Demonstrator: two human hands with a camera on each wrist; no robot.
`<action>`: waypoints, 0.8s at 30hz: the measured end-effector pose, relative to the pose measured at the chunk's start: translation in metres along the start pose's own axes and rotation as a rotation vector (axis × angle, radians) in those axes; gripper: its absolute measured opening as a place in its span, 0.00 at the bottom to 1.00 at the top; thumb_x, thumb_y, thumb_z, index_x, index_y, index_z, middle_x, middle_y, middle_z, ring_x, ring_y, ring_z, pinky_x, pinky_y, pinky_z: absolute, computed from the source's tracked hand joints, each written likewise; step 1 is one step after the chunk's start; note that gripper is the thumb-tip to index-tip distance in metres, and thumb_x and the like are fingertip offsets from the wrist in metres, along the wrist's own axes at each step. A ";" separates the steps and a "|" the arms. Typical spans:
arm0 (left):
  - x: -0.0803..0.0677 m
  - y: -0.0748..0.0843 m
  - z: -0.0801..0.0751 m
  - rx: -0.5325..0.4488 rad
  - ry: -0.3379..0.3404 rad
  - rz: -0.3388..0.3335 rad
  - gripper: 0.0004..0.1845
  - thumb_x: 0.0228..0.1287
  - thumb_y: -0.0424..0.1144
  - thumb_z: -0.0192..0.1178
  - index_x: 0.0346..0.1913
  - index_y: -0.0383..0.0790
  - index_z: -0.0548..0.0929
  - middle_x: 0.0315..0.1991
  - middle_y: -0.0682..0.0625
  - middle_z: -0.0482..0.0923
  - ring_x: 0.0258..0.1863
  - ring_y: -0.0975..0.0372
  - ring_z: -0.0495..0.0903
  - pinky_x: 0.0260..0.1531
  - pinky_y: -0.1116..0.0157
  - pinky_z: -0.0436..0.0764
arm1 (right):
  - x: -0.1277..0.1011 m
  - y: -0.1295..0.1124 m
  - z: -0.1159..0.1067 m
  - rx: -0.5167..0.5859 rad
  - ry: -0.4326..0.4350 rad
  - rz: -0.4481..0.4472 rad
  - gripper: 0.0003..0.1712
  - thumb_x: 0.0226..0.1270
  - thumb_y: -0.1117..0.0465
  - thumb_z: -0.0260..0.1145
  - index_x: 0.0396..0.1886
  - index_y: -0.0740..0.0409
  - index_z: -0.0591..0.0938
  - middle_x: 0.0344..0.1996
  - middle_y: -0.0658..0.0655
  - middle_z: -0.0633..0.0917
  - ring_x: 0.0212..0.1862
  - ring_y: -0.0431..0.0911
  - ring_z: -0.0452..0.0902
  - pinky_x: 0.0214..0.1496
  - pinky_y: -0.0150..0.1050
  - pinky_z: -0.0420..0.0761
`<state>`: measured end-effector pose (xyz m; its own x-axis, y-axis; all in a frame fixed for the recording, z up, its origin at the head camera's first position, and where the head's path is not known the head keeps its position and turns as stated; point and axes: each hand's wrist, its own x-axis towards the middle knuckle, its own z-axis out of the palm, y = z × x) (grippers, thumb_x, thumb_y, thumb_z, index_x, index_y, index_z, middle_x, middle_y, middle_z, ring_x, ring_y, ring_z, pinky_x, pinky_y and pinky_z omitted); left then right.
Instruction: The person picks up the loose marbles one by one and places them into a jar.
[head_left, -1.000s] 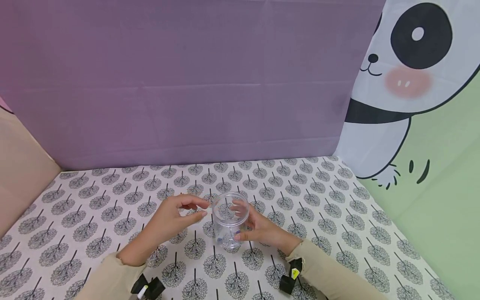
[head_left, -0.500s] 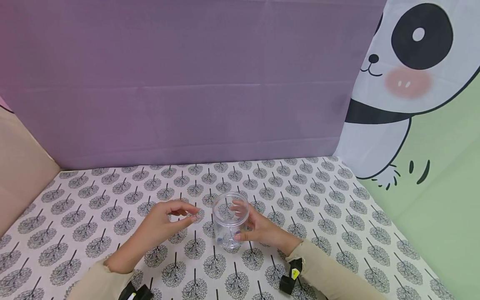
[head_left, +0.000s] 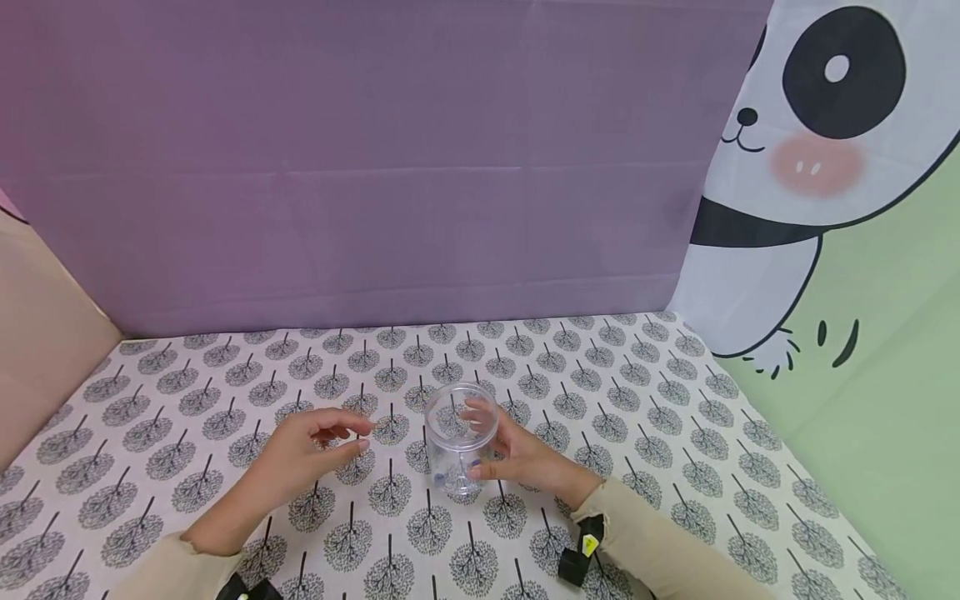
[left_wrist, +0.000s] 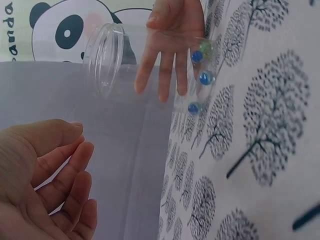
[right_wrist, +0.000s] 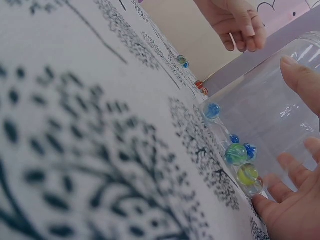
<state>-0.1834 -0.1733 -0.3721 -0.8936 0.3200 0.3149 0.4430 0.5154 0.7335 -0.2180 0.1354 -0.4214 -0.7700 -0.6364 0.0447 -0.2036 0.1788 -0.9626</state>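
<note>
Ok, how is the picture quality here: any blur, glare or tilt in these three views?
Head view: even light, sharp, no hard shadows; the clear jar is faint against the tablecloth. Left wrist view: turned sideways, left hand close and soft. Right wrist view: near cloth blurred, marbles sharper, faint sheen on the jar wall.

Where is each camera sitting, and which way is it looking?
Head: sits up high, looking forward and down at the tree-patterned tablecloth; shows the left hand, the right hand and both beige sleeves.
Left wrist: sits low beside the left hand, looking across at the clear plastic jar; the right hand shows behind it.
Right wrist: sits near the cloth, looking past the right hand at the small glass marbles in the jar.
Shared: all three views show the jar and both hands.
</note>
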 end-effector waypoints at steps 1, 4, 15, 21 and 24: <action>-0.001 -0.002 -0.001 0.005 0.000 -0.008 0.11 0.54 0.34 0.67 0.42 0.41 0.85 0.43 0.50 0.83 0.38 0.64 0.78 0.40 0.65 0.79 | 0.000 0.000 0.000 0.001 0.001 0.001 0.53 0.55 0.60 0.71 0.74 0.41 0.49 0.71 0.56 0.59 0.70 0.54 0.56 0.70 0.46 0.58; -0.004 -0.008 -0.005 0.024 0.008 -0.037 0.11 0.54 0.33 0.67 0.42 0.40 0.85 0.42 0.50 0.83 0.36 0.67 0.77 0.37 0.67 0.79 | 0.000 0.000 0.000 0.004 0.003 0.001 0.52 0.55 0.61 0.71 0.72 0.36 0.51 0.71 0.56 0.59 0.70 0.53 0.56 0.70 0.45 0.59; -0.013 -0.022 -0.019 0.094 0.035 -0.073 0.10 0.57 0.37 0.67 0.42 0.43 0.85 0.41 0.53 0.84 0.36 0.71 0.76 0.39 0.67 0.77 | 0.002 0.003 -0.001 0.011 0.002 -0.011 0.54 0.53 0.60 0.72 0.74 0.47 0.49 0.71 0.57 0.59 0.71 0.52 0.54 0.70 0.46 0.57; -0.016 -0.028 -0.026 0.123 0.043 -0.092 0.10 0.57 0.38 0.66 0.43 0.44 0.85 0.44 0.51 0.84 0.35 0.71 0.76 0.37 0.68 0.77 | 0.002 0.001 0.000 0.023 0.003 0.000 0.55 0.53 0.60 0.72 0.74 0.47 0.48 0.71 0.57 0.58 0.71 0.53 0.55 0.70 0.46 0.57; -0.018 -0.033 -0.028 0.157 0.045 -0.107 0.10 0.57 0.39 0.66 0.43 0.45 0.85 0.43 0.51 0.84 0.34 0.71 0.76 0.37 0.68 0.77 | 0.000 -0.001 0.001 0.033 0.000 0.010 0.54 0.54 0.60 0.72 0.74 0.47 0.48 0.71 0.58 0.58 0.70 0.55 0.56 0.70 0.48 0.57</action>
<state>-0.1838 -0.2183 -0.3847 -0.9370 0.2228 0.2690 0.3479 0.6634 0.6625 -0.2175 0.1343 -0.4206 -0.7719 -0.6348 0.0350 -0.1761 0.1606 -0.9712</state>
